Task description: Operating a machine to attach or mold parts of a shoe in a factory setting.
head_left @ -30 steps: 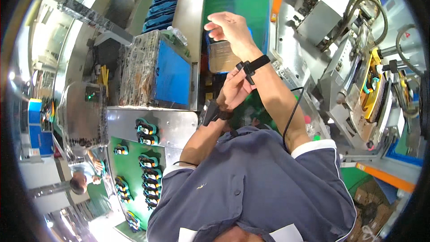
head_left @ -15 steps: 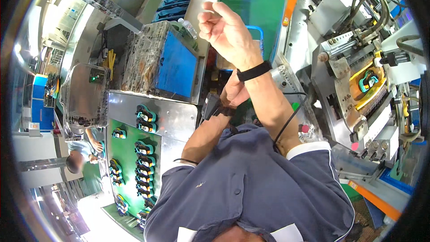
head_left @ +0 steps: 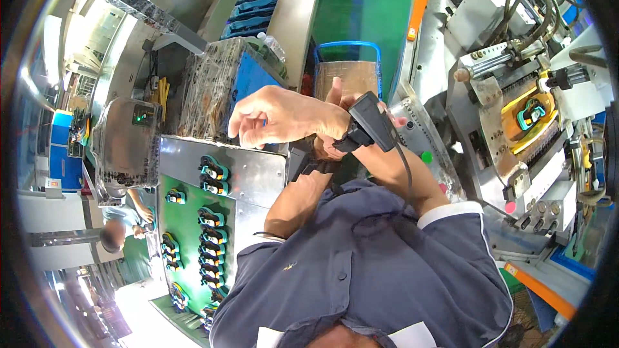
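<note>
My right hand is raised before my chest, palm turned down. Its fingers are loosely curled with a gap between them and nothing in them. A black wrist device with a cable sits on the strap round my right wrist. My left hand is behind and under that wrist, mostly hidden. A thumb and fingertips show on either side, so it seems closed round the wrist and its device. My left wrist bears a similar black wrist device.
A machine with hoses and a teal-black part in its mould is at right. Several shoe-like parts lie on a green belt at left. A box with a blue side, a cart and a person are also there.
My right hand has swung down and left from upright, its wrist turning so that the device now faces up. My left hand stays by that wrist.
</note>
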Motion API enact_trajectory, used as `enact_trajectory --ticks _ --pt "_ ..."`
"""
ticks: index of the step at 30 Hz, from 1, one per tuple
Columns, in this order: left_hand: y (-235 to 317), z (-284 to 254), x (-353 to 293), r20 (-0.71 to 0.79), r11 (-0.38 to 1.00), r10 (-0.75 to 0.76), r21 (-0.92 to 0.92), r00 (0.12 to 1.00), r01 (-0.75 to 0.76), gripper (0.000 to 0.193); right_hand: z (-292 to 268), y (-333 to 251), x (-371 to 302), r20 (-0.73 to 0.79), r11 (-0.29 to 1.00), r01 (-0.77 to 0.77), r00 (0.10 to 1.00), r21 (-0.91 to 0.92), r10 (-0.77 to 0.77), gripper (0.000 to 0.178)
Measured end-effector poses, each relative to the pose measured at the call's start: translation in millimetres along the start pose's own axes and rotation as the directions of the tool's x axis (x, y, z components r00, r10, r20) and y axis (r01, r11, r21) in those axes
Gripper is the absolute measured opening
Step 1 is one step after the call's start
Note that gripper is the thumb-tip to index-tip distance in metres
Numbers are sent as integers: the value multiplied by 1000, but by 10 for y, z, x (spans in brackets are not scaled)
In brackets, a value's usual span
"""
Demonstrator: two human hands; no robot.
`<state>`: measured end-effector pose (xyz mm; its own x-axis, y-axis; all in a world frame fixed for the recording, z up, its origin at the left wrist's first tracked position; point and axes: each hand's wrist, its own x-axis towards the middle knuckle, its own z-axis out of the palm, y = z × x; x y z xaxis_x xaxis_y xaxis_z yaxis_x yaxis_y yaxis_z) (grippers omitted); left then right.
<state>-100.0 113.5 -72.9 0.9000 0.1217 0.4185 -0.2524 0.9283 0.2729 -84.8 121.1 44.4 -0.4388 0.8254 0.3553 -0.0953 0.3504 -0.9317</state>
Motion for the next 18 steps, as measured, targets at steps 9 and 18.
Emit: enact_trajectory --ticks 9,18 --pt "8 326 -599 -645 822 319 553 694 135 58 -723 309 -194 -372 509 -318 928 -800 -6 22" --pt "-331 603 -447 -507 613 -128 635 852 470 54 -1245 450 -230 -469 843 -304 880 -443 71 27"
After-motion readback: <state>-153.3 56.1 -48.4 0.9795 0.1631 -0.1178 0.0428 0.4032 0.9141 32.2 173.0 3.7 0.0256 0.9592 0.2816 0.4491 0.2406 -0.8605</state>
